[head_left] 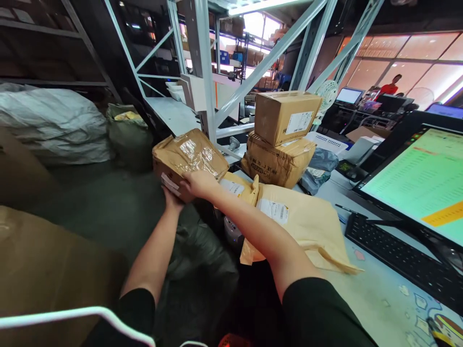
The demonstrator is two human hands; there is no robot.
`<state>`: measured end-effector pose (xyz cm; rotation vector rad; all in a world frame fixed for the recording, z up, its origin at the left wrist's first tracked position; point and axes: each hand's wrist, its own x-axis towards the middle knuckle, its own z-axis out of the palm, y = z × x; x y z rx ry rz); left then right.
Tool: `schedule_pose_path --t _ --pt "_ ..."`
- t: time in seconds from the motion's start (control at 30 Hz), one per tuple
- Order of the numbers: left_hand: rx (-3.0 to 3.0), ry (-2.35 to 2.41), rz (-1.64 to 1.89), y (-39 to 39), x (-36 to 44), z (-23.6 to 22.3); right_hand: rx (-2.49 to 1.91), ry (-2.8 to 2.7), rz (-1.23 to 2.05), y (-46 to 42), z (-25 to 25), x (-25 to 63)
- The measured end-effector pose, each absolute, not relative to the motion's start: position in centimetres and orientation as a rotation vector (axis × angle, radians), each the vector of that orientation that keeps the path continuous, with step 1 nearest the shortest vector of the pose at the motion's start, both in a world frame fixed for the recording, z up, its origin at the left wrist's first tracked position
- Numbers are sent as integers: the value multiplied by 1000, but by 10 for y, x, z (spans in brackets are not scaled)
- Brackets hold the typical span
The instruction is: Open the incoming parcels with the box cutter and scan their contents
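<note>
A brown cardboard box, crumpled and covered with clear tape, is held tilted off the desk's left edge in both my hands. My left hand supports it from below, near a white label on its side; most of those fingers are hidden. My right hand grips the near lower corner. Close to my right forearm lie a small padded envelope and a larger yellowish padded envelope, each with a white label.
Two stacked cartons, the upper one labelled, stand on the desk beside a grey plastic parcel. A keyboard and monitor are at right. Metal rack posts rise behind. White sacks lie at left.
</note>
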<state>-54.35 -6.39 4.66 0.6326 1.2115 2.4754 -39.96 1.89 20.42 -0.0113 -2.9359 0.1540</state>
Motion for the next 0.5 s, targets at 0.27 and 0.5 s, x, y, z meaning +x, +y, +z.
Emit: schedule_pose_path --t 0.27,0.5 --pt "255 776 2550 -144 -437 0 267 -2908 135 -22 264 -331" --pt "123 719 2703 -187 -409 -9 326 -2949 -193 -72 283 -332"
